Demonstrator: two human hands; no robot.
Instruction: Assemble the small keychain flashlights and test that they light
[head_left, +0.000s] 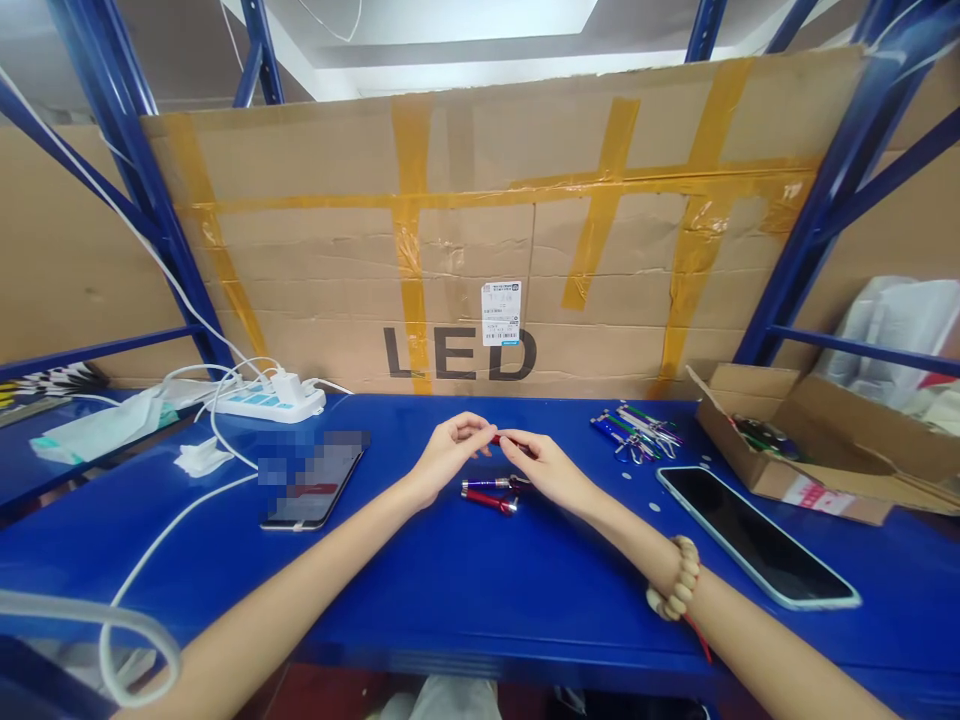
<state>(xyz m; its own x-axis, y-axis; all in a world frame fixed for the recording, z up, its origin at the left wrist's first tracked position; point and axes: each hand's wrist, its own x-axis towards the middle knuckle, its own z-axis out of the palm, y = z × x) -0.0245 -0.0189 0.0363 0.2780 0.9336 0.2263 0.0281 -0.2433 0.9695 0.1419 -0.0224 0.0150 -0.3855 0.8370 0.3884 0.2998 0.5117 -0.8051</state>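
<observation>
My left hand [448, 452] and my right hand [546, 466] meet over the blue table [480, 590], both pinching a small red keychain light [496, 438] between their fingertips. Just below the hands lie two more small lights, one purple [487, 485] and one red [489, 500], side by side on the table. A bead bracelet [677, 588] is on my right wrist.
A phone [311, 480] lies to the left, a second phone [757, 540] to the right. A pile of keychain lights [637, 430] sits near an open cardboard box [810, 440]. A power strip [270, 400] with white cables stands at back left. A taped cardboard sheet [480, 230] forms the back wall.
</observation>
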